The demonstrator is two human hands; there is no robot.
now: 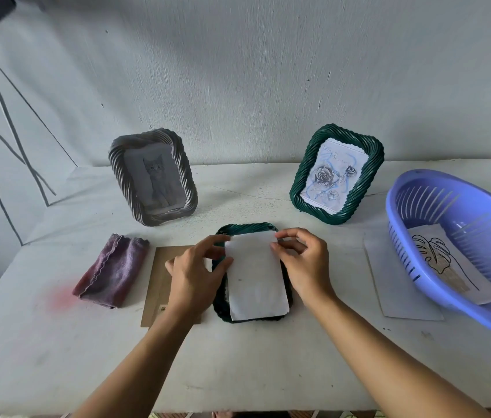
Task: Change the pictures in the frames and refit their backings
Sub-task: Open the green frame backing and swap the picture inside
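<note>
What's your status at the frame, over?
Pinching top corners of paper: left hand, right hand. It lies on the flat green frame. Beside it, board, part under left hand; nothing blocking.

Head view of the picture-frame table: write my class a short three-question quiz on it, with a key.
1. True or false: the cat picture stands in the grey frame.
2. The leaf drawing lies in: A) the plastic basket, B) the standing green frame, C) the folded cloth.
3. What do the left hand and right hand pinch above the lying green frame?
Key: 1 true; 2 A; 3 the white paper.
</note>
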